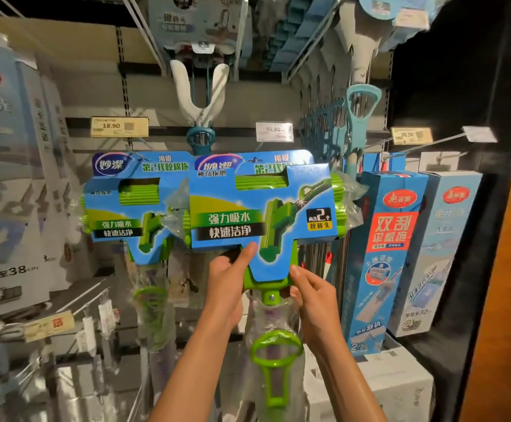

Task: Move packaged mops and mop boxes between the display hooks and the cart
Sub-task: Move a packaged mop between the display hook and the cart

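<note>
Head view. The packaged mop (263,205) hangs at the display, its blue-and-green card header facing the camera and its head at the top. Its long axis runs vertically: the sponge head lies crosswise at the upper end, and the handle drops straight down inside a clear plastic sleeve, ending in view at a green loop grip (277,354). The package points head-up, handle-down.

Both hands are raised to the narrow neck of the package, directly below the card header. The left hand (228,275) pinches the lower left edge of the card, thumb extended up against its face. The right hand (312,290) grasps the green neck bracket from the right side, fingers curled round it. The two hands are about equally near, one on each flank of the neck; the bulk of the package lies above them and the handle below, between the forearms.

A second packaged mop (132,202) of the same type hangs just to the left, its right edge overlapped by the held one. Tall mop boxes (385,254) hang on hooks to the right.

The hook carrying the held package is hidden behind the card (engagement cannot be confirmed). Any lift-off would probably run along the hook, toward the person.
</note>
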Demonstrator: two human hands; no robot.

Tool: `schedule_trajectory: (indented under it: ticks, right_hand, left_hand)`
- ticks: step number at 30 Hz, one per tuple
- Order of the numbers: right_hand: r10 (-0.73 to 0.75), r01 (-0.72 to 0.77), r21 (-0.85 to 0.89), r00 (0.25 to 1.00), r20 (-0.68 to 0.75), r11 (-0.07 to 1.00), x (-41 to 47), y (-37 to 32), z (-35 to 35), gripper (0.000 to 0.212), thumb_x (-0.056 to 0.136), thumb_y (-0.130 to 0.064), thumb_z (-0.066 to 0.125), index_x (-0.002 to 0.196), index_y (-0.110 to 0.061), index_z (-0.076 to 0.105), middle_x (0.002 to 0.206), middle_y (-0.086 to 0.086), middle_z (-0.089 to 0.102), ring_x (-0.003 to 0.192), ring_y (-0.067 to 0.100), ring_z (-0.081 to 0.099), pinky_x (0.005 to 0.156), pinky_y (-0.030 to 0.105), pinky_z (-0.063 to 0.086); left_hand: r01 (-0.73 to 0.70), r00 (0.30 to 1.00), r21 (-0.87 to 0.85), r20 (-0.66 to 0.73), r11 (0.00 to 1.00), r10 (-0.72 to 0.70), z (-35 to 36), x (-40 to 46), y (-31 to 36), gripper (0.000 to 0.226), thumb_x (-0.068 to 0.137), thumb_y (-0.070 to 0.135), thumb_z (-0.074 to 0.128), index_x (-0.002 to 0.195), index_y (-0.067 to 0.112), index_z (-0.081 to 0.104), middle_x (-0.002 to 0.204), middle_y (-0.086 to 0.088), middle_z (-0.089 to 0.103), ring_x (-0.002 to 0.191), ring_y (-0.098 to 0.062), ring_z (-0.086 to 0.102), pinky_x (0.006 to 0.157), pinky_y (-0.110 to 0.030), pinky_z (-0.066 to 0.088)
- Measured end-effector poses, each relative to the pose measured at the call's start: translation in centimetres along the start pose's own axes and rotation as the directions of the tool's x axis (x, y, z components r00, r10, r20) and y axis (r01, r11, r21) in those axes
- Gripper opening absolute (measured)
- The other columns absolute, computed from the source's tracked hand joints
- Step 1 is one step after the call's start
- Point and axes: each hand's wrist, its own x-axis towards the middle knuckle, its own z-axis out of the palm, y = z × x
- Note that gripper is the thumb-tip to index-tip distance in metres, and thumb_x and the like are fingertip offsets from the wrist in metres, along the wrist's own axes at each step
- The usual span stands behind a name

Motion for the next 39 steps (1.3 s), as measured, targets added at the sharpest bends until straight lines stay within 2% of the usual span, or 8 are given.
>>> schedule_trajectory:
  ticks: [2,6,9,17,22,25,31,39]
  right_hand:
    - [0.079,-0.081,0.045,0.995,0.063,0.996,0.6,-0.3,-0.9,0.047,0.082,-0.051,0.066,0.099,-0.009,0.077,0.092,0.006,0.074,0.077,0.015,0.068,0.064,0.018,0.049]
    - [0.107,-0.102,-0.038,0.981,0.164,0.994,2.1,-1.8,-1.5,0.047,0.088,-0.055,0.064,0.115,-0.018,0.071,0.115,0.000,0.074,0.110,0.013,0.069,0.084,0.027,0.051]
    - [0.080,-0.074,-0.069,0.993,0.091,0.995,3.4,-2.6,-1.3,0.035,0.084,-0.049,0.075,0.096,-0.016,0.074,0.096,-0.004,0.078,0.093,0.008,0.073,0.070,0.020,0.053]
    - [-0.005,0.004,-0.084,1.000,-0.013,0.996,5.5,-1.4,-2.4,0.031,0.084,-0.031,0.077,0.069,-0.008,0.063,0.066,-0.001,0.068,0.065,0.011,0.062,0.059,0.025,0.046]
    - [-0.028,0.029,-0.037,1.000,0.005,0.999,7.3,-2.1,-2.3,0.026,0.086,-0.025,0.077,0.066,-0.013,0.065,0.069,-0.001,0.072,0.065,0.010,0.068,0.056,0.021,0.049]
    - [-0.022,0.023,-0.039,0.999,0.032,0.999,8.6,-2.6,-2.0,0.024,0.086,-0.024,0.077,0.063,-0.020,0.071,0.068,-0.004,0.074,0.064,0.004,0.069,0.054,0.017,0.050]
    - [0.047,-0.047,-0.014,0.999,0.013,0.999,9.8,-2.4,-1.4,0.030,0.085,-0.025,0.078,0.089,0.004,0.071,0.089,0.016,0.077,0.090,0.033,0.074,0.082,0.053,0.057]
    - [0.050,-0.050,-0.005,0.998,0.022,0.999,10.7,-2.1,-1.5,0.022,0.085,-0.025,0.079,0.080,-0.004,0.071,0.085,0.011,0.077,0.085,0.029,0.075,0.071,0.038,0.060]
  left_hand:
    - [-0.033,0.999,0.002,-0.026,0.999,0.033,0.4,0.1,-0.6,0.019,0.067,0.036,0.078,0.059,0.019,0.073,0.085,-0.003,0.078,0.085,-0.018,0.076,0.069,-0.028,0.061]
    - [-0.019,0.997,-0.031,-0.081,0.999,0.016,1.2,0.3,-1.5,0.019,0.066,0.032,0.079,0.066,0.013,0.076,0.091,-0.011,0.078,0.087,-0.025,0.076,0.073,-0.036,0.062]
    - [0.009,0.998,0.011,-0.060,1.000,-0.008,1.6,0.2,-2.4,0.023,0.067,0.035,0.080,0.073,0.013,0.078,0.094,-0.015,0.077,0.092,-0.031,0.075,0.082,-0.043,0.059]
    - [-0.047,0.997,0.087,-0.057,0.995,0.052,2.8,0.9,-3.5,0.034,0.062,0.042,0.081,0.049,0.020,0.059,0.064,-0.004,0.060,0.070,-0.017,0.064,0.064,-0.030,0.052]
    - [-0.075,0.997,0.079,-0.028,0.994,0.077,3.5,2.4,-3.0,0.048,0.066,0.041,0.081,0.081,-0.002,0.064,0.094,-0.020,0.073,0.092,-0.034,0.071,0.086,-0.046,0.054]
    - [-0.083,0.996,0.106,-0.032,0.991,0.087,4.2,3.3,-2.2,0.045,0.068,0.040,0.078,0.087,0.000,0.071,0.095,-0.019,0.076,0.092,-0.031,0.075,0.079,-0.039,0.060]
    - [-0.045,0.997,0.118,-0.056,0.992,0.052,4.4,4.2,-2.5,0.027,0.083,0.027,0.074,0.088,0.001,0.070,0.094,-0.017,0.077,0.085,-0.023,0.076,0.063,-0.025,0.057]
    - [-0.053,0.996,0.102,-0.063,0.993,0.059,4.5,5.1,-2.7,0.046,0.076,0.033,0.073,0.101,-0.006,0.070,0.099,-0.017,0.077,0.095,-0.031,0.074,0.083,-0.042,0.059]
